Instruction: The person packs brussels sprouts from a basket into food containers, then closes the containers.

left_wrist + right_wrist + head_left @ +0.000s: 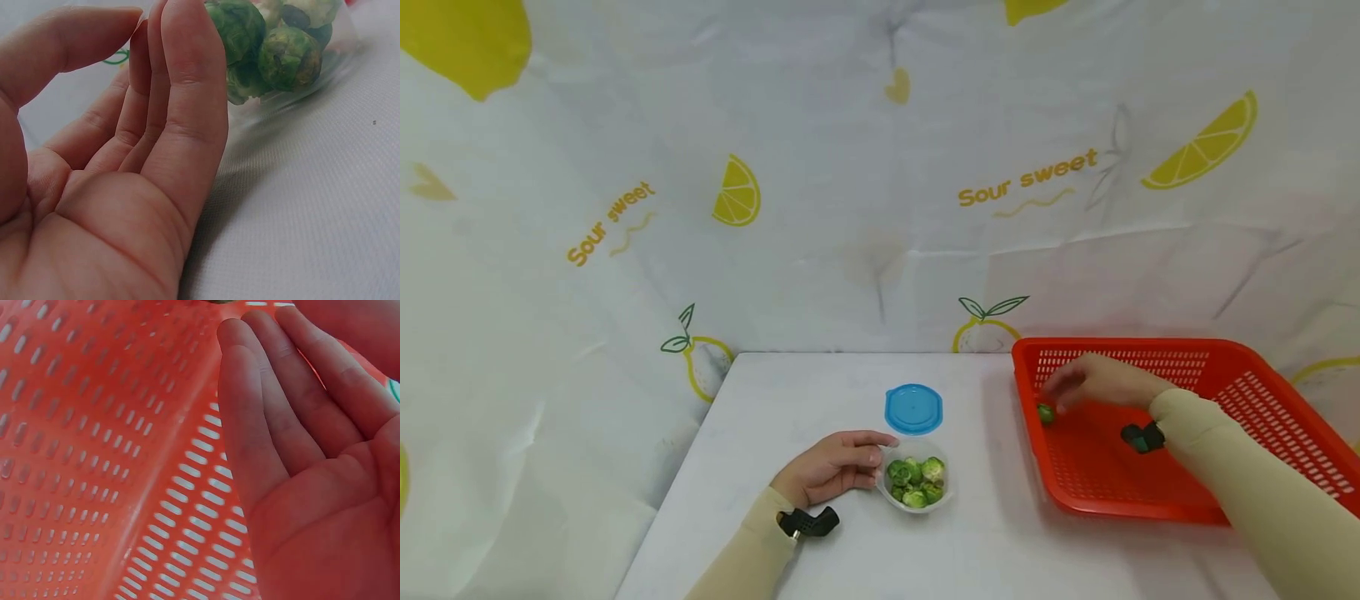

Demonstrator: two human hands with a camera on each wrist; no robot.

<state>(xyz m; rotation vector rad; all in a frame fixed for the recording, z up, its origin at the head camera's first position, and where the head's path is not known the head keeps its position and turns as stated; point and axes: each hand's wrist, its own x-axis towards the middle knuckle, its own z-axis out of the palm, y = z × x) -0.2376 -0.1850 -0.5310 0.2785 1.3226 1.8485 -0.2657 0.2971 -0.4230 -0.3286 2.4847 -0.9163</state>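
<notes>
A clear round plastic bowl [951, 493] holds several Brussels sprouts [914, 498] on the white table. Beside its left rim is my left hand [835, 467], fingertips right at the rim, fingers gently bent and thumb apart from them. The left wrist view shows sprouts [289, 59] through the bowl's wall, just past the fingers. My right hand [1101, 381] reaches down inside a red plastic basket [1120, 506], its fingers extended. Close by its fingertips, against the basket's left wall, lies a single Brussels sprout [1046, 413]. Only a green sliver shows at the top of the right wrist view.
A blue lid [913, 409] lies flat on the white table [820, 392] just behind the bowl. The basket's slotted walls rise around my right hand. A white cloth with lemon prints [820, 208] hangs behind the table.
</notes>
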